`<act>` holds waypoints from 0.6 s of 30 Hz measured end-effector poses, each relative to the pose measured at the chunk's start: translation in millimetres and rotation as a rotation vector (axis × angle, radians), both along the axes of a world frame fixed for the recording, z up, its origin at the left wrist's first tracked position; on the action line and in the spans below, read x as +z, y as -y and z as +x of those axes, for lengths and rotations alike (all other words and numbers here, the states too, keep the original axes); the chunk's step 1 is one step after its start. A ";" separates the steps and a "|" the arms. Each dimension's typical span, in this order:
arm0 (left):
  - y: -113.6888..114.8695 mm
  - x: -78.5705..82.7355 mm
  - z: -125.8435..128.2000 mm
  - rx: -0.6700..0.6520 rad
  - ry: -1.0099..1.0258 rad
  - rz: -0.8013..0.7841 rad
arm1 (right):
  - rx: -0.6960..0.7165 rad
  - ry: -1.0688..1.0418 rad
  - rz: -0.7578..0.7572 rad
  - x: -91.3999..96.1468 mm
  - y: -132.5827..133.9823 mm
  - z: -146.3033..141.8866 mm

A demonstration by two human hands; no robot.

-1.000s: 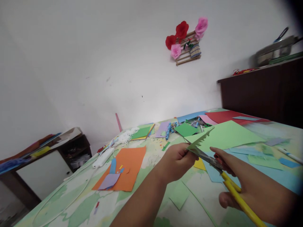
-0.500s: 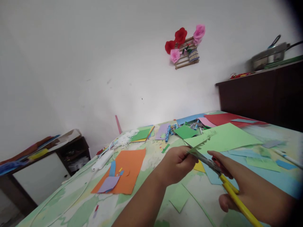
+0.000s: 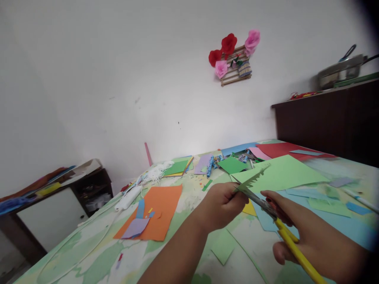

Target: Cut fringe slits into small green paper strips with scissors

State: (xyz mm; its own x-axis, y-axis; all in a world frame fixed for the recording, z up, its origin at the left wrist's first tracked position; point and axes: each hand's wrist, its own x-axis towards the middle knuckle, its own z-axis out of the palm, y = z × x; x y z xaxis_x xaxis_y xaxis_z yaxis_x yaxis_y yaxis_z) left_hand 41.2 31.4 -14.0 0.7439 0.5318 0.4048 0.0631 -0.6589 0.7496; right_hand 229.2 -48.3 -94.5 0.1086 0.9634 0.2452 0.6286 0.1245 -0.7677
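My left hand (image 3: 222,205) is closed in a pinch on a small green paper piece (image 3: 253,179) with a fringed, saw-toothed edge, held up above the table. My right hand (image 3: 308,236) grips yellow-handled scissors (image 3: 278,228), fingers through the loops. The scissor blades point left and meet the base of the green piece beside my left fingertips. Both hands hover over a table covered in a green-and-white patterned cloth (image 3: 89,252).
Paper sheets lie about: an orange sheet (image 3: 160,209) with blue and purple scraps at left, a big light green sheet (image 3: 284,171), blue sheets (image 3: 334,217) and a red sheet (image 3: 281,149) at right. White cord (image 3: 154,173), a pen (image 3: 358,198), a dark cabinet (image 3: 325,122), wall flowers (image 3: 232,55).
The hands and scissors have barely shifted; the fringed green piece dipped slightly, then rose again. The head camera wobbled a little.
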 end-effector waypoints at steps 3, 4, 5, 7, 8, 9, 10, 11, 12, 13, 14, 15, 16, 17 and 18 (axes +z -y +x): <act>0.2 1.0 -0.6 -0.019 -0.013 -0.025 | 0.014 0.000 0.022 1.8 0.8 -1.1; 0.2 1.3 -0.7 -0.028 -0.015 -0.033 | 0.008 -0.003 0.030 1.7 0.9 -1.3; 0.0 1.7 -0.9 -0.035 -0.016 -0.039 | -0.001 -0.004 0.036 1.3 0.9 -1.5; -0.5 2.1 -1.3 -0.041 -0.014 -0.050 | -0.010 0.010 0.055 0.7 1.1 -1.7; -0.8 2.2 -1.4 -0.042 -0.017 -0.057 | -0.014 0.020 0.072 0.7 1.2 -1.8; -1.2 2.2 -1.6 -0.045 -0.021 -0.069 | -0.014 0.029 0.086 1.0 1.3 -2.0; -1.5 2.1 -1.8 -0.050 -0.023 -0.090 | -0.011 0.034 0.095 1.5 1.3 -2.1; -1.8 1.9 -2.0 -0.058 -0.020 -0.118 | -0.006 0.034 0.095 2.1 1.3 -2.2; -2.0 1.7 -2.2 -0.069 -0.013 -0.151 | -0.008 0.029 0.095 2.7 1.2 -2.3; -2.1 1.4 -2.5 -0.084 -0.005 -0.183 | -0.016 0.025 0.088 3.1 1.0 -2.4; -2.2 1.1 -2.7 -0.097 0.005 -0.213 | -0.023 0.022 0.080 3.5 0.9 -2.5; -2.3 0.8 -3.0 -0.110 0.014 -0.237 | -0.031 0.022 0.073 3.9 0.8 -2.6; -2.4 0.5 -3.3 -0.124 0.017 -0.256 | -0.042 0.025 0.077 4.2 0.7 -2.8; -2.6 0.2 -3.6 -0.138 0.018 -0.271 | -0.050 0.033 0.086 4.6 0.9 -3.1; -2.7 0.0 -3.8 -0.149 0.019 -0.286 | -0.061 0.052 0.112 5.2 1.1 -3.4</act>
